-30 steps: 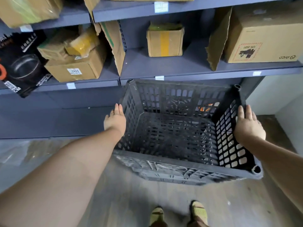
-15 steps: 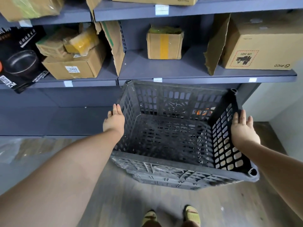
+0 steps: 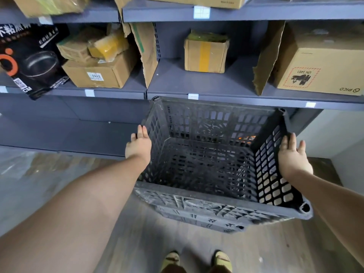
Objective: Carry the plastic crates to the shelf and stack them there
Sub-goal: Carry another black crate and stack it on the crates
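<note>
here the black crate (image 3: 212, 166) is held off the floor (image 3: 39, 184) between two hands, tilted so its open top faces the camera; its far rim sits just under the front edge of the grey shelf (image 3: 216, 83); the left hand (image 3: 138, 144) lies flat on the crate's left wall, fingers (image 3: 141, 131) straight and pressed together; the right hand (image 3: 293, 156) presses the right wall, fingers slightly spread; cardboard boxes (image 3: 205, 53) stand on the shelf above; two shoes (image 3: 221, 259) show below.
</note>
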